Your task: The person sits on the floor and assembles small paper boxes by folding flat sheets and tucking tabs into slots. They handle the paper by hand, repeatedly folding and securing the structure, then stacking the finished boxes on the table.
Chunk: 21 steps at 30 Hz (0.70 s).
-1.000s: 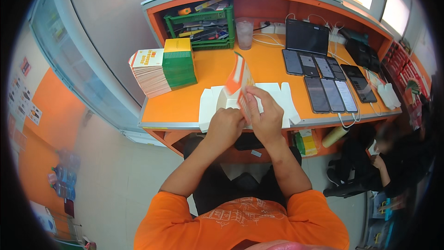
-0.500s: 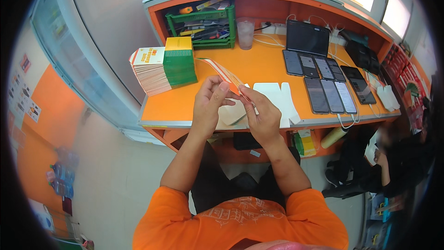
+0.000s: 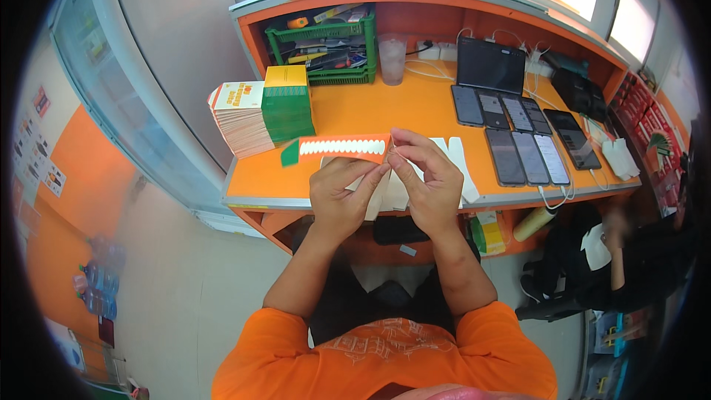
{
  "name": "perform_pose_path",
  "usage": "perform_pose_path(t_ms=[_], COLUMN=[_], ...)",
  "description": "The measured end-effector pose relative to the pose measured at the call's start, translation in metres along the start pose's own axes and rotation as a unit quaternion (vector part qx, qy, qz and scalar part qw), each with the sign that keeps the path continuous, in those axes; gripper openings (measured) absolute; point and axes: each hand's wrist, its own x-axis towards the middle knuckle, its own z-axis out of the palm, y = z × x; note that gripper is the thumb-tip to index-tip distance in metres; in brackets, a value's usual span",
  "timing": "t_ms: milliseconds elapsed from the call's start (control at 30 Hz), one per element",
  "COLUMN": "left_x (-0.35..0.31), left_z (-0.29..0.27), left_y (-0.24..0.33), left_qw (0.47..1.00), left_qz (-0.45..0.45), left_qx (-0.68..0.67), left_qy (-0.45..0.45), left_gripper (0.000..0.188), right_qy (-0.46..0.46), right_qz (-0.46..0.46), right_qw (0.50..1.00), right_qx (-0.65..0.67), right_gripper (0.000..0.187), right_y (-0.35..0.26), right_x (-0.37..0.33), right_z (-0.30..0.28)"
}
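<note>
head view: two hands [image 3: 339,196] [image 3: 433,192] pinching one orange carton [image 3: 341,147]; one cup [image 3: 392,59].

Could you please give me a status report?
Left hand and right hand pinching orange-and-green card. Its green tip pointing left. White cardboard below, partly hidden by hands.

The bare left hand [image 3: 335,200] and right hand [image 3: 435,189] hide the right end of the folded orange, white and green card strip [image 3: 342,147] and part of the flat white cardboard [image 3: 392,196]. Items in the green plastic basket [image 3: 342,76] are too small to tell. The black-clad co-worker's [image 3: 643,267] head, at right, is blurred. The upper edge cuts off the pale-framed glass door [image 3: 111,104], left.
</note>
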Motion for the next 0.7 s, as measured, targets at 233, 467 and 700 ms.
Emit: perform_pose_path(t_ms=[233,467,700], left_x=[0.009,0.008,0.004], left_z=[-0.006,-0.013,-0.022], left_y=[0.002,0.006,0.000], left_qw=[0.995,0.995,0.993], left_qz=[-0.027,-0.027,-0.022], left_qx=[-0.090,-0.097,-0.104], left_qy=[-0.027,-0.022,-0.056], left_gripper=[0.014,0.016,0.016], right_qy=[-0.064,-0.116,-0.193], right_qz=[0.002,0.021,-0.009], right_qw=[0.998,0.993,0.981], right_qx=[0.006,0.027,-0.033], right_gripper=[0.014,0.016,0.018], right_y=[-0.017,-0.030,-0.043], right_x=[0.010,0.014,0.018], right_z=[-0.016,-0.017,-0.030])
